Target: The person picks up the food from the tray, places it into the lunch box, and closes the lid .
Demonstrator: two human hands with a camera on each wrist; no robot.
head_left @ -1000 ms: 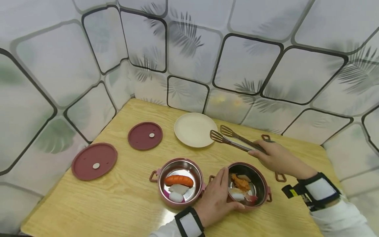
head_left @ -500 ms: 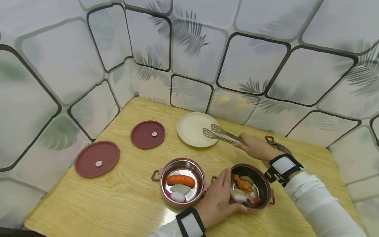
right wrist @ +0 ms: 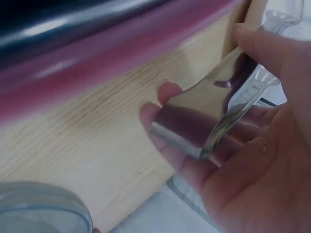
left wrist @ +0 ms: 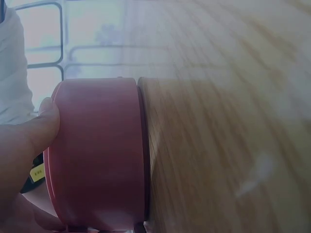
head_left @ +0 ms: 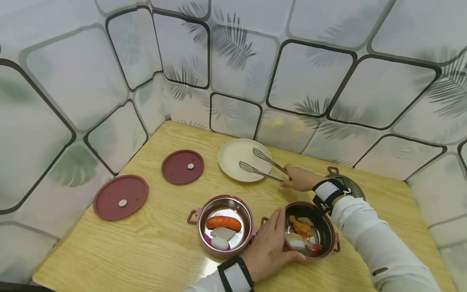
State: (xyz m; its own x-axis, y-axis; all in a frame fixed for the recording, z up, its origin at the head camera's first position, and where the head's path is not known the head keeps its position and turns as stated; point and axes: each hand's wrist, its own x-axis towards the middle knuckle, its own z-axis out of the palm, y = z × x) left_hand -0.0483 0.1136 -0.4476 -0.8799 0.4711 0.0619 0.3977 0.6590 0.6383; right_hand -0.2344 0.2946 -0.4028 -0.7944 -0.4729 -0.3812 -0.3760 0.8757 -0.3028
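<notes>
My left hand (head_left: 265,245) rests with straight fingers along the side of the right-hand pot (head_left: 331,227), thumb at its near rim. Inside that pot lie an orange fried-looking piece (head_left: 302,228) and a white piece with a red tail (head_left: 311,245). In the left wrist view my thumb touches the rim of the reddish pot (left wrist: 99,155). My right hand (head_left: 302,178) holds metal tongs (head_left: 268,175), their slotted ends spread over the cream plate (head_left: 230,168). The right wrist view shows the bent back end of the tongs (right wrist: 189,121) between thumb and fingers.
Beside the left hand stands a second pot (head_left: 205,243) holding an orange sausage (head_left: 223,222) and pale pieces (head_left: 220,237). Two maroon lids (head_left: 176,168) lie at the left. A glass lid (head_left: 355,187) sits partly behind the right wrist. Patterned walls border the wooden table (head_left: 146,251).
My right hand has moved left with the tongs, bringing their ends from the plate's right edge to over the plate. The left hand stays on the pot.
</notes>
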